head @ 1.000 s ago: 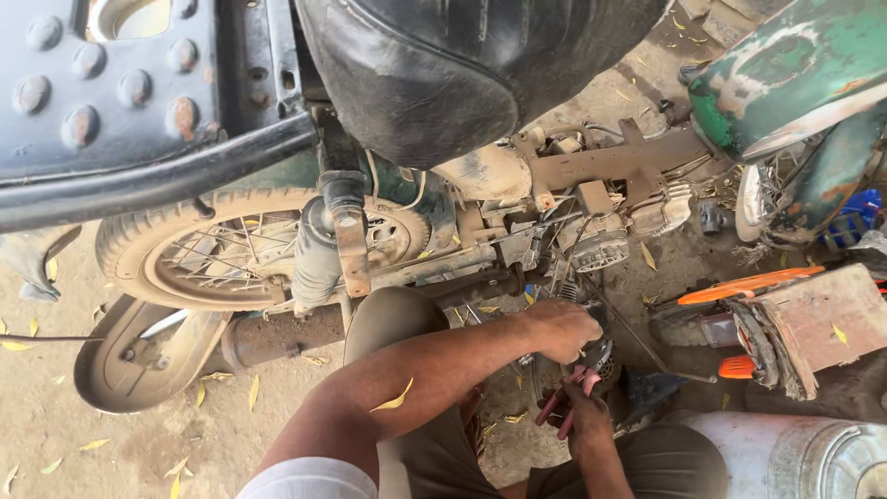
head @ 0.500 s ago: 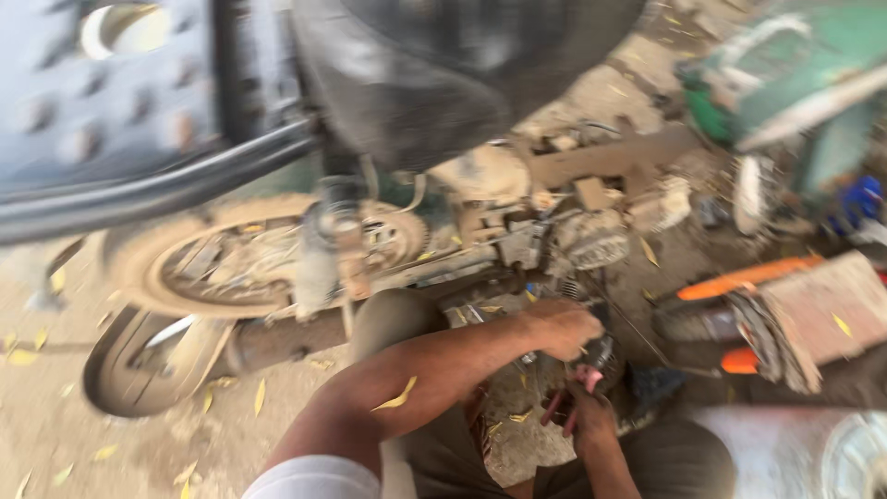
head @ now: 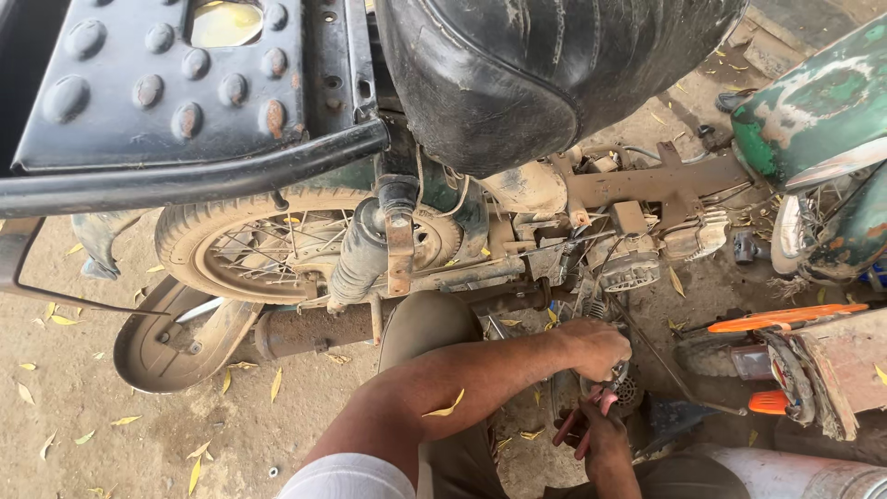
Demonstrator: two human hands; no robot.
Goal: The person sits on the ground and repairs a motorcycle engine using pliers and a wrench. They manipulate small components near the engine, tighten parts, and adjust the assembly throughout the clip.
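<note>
**dusty_spokes:** Packed dirt ground [head: 111, 434] all around, sandy and scattered with thin yellow leaves. Biggest thing is the motorcycle [head: 517, 231] standing over it: cracked black vinyl seat [head: 536, 74] up top, a dimpled metal rear rack [head: 157, 83] with rust spots, and a black tube rail along its edge. Below that, the spoked rear wheel [head: 268, 249] with worn tread, caked in brown dust like the frame.

**wrenchmonkey:** Not much room down low. The exhaust pipe [head: 314, 328] and a loose curved mudguard [head: 176, 342] lie just under the wheel, and a green tank [head: 813, 102] crowds the right edge.

**dusty_spokes:** Hands are squeezed in by the engine. Left hand [head: 596, 346] is clenched against a small round ribbed part [head: 628, 393]; can't tell if it actually grips anything. Right hand [head: 605, 434], just below, is closed around red-handled pliers [head: 591, 411], jaws pointing up at that part.
</note>
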